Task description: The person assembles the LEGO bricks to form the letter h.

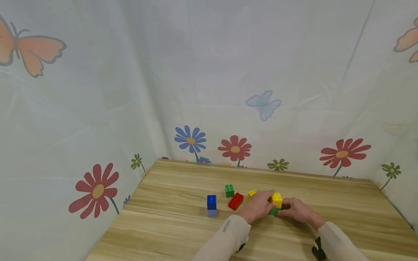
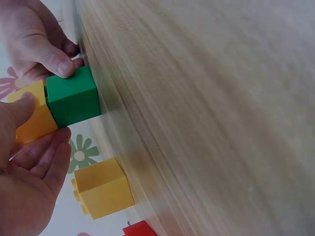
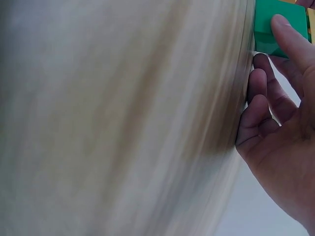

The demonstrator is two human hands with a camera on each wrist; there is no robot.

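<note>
A yellow block (image 1: 277, 200) (image 2: 37, 115) sits on top of a green block (image 1: 274, 211) (image 2: 74, 96) (image 3: 280, 24), which stands on the table. The left hand (image 1: 258, 206) (image 2: 29, 187) pinches the yellow block between thumb and fingers. From the other side the right hand (image 1: 299, 210) (image 2: 37, 37) (image 3: 290, 118) grips the green block, its thumb on the near face. A thin gap shows between parts of the two blocks in the left wrist view.
Left of the hands are a second yellow block (image 1: 251, 193) (image 2: 104, 189), a red block (image 1: 236, 201) (image 2: 140, 229), another green block (image 1: 229, 190) and a blue block (image 1: 211, 202) above a pale blue one (image 1: 212, 213). A dark object (image 1: 318, 250) lies by the right sleeve.
</note>
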